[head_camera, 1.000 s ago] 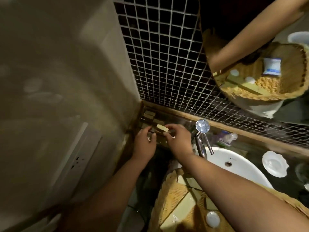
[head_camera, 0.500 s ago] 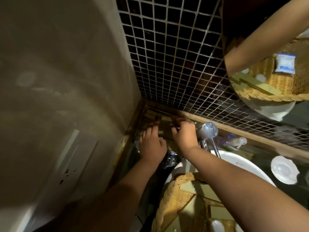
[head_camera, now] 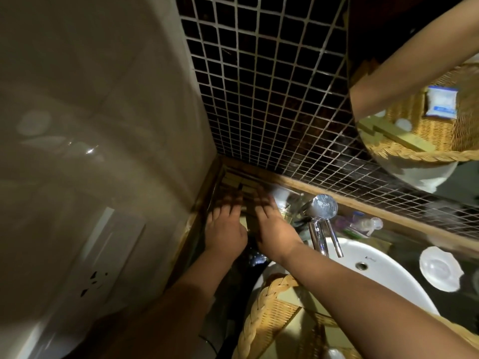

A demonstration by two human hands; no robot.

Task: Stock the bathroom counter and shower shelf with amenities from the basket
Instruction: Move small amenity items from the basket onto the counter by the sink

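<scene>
Single head cam looks steeply down, close over counter corner (head_camera: 220, 174) (mirror (head_camera: 414, 73) upper right).

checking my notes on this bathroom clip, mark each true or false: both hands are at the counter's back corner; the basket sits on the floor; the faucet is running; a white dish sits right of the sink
Both hands, left hand and right hand, are at the back corner: true.
The basket sits on the floor: false, it rests over the sink.
The faucet is running: false, no water shows.
A white dish sits right of the sink: true.
</scene>
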